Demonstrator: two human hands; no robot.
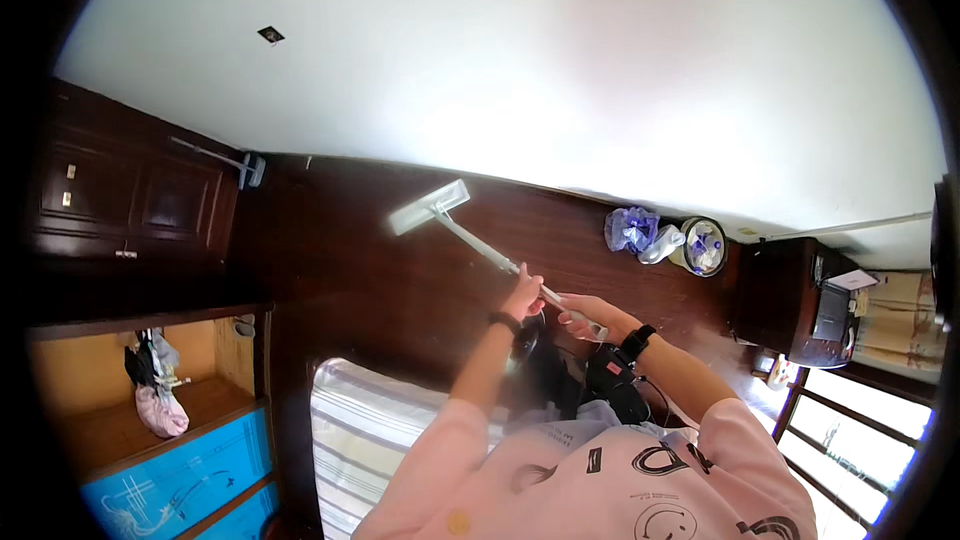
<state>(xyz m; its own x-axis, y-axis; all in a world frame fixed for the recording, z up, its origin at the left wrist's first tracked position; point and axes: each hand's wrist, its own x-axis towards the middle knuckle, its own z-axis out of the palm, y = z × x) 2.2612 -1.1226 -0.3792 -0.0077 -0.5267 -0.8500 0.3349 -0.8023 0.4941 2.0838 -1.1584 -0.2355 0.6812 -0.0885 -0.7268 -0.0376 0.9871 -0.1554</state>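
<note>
Both hands grip the pale handle of a white flat-headed mop [482, 249], which slants up and left away from me. My left hand [524, 296] is closed round the middle of the handle. Closer to me, my right hand [590, 314] wraps round it near its end. The mop's rectangular head [430, 208] appears over the dark brown floor, slightly blurred; I cannot tell whether it touches the boards.
A purple plastic bag [632, 229], a white bottle [661, 244] and a bin [704, 248] stand along the white wall. Dark cabinets [140, 200], a striped bed [370, 420] and an open shelf [215, 390] lie left; a dark desk [780, 290] stands right.
</note>
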